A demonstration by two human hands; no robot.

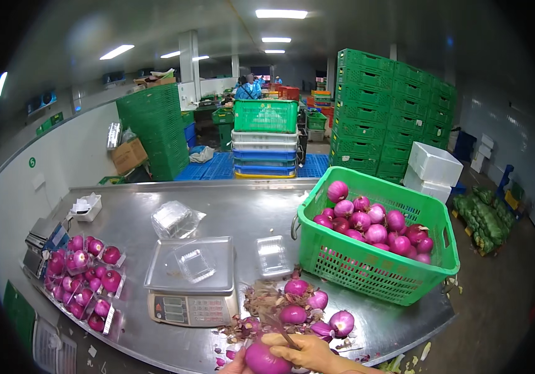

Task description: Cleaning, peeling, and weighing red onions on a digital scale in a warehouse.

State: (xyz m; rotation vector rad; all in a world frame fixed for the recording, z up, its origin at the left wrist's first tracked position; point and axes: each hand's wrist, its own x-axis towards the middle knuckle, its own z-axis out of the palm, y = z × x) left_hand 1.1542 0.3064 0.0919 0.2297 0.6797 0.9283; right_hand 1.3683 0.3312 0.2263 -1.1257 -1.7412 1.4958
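Note:
At the bottom edge, my left hand (235, 366) grips a peeled purple-red onion (267, 359), with only the thumb and part of the fingers showing. My right hand (307, 351), in a yellowish glove, rests on the onion's top and holds a thin dark tool (289, 338), apparently a small knife; its blurred end points up and left. Just beyond lie several loose onions (293, 314) among dry brown skins and roots (263, 299). An electronic scale (190, 308) stands to the left, an empty clear plastic tray (196, 264) on its plate. Another clear tray (274, 257) lies right of the scale.
A green plastic crate (361, 266) of onions stands on the steel table (253, 198) at right. Packed onion trays (85, 280) crowd the left edge. Bagged trays (176, 219) and a small white basket (86, 208) sit farther back. Stacked crates (265, 140) rise beyond the table.

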